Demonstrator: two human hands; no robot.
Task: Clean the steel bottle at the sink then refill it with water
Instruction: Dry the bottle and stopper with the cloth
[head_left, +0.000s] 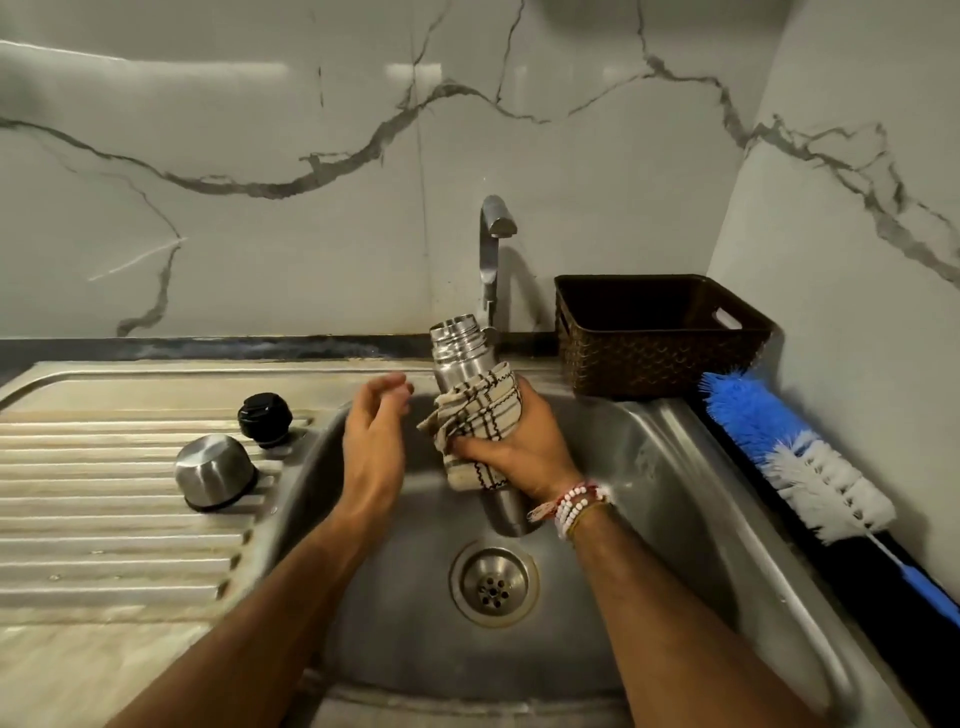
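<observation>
Right hand (519, 452) clasps beige checked cloth (483, 410) around uncapped steel bottle (457, 348) over stainless sink (649, 467); left hand (374, 431) relaxed, empty.
Outer wiping appears under way; refill from chrome tap (493, 234) judged not yet done.

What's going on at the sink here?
A person is wiping a steel bottle over the sink. The right hand grips a checked cloth wrapped round the open bottle; the left hand hovers open beside it. A steel cap and black stopper sit on the drainboard. No water shows at the tap.
</observation>
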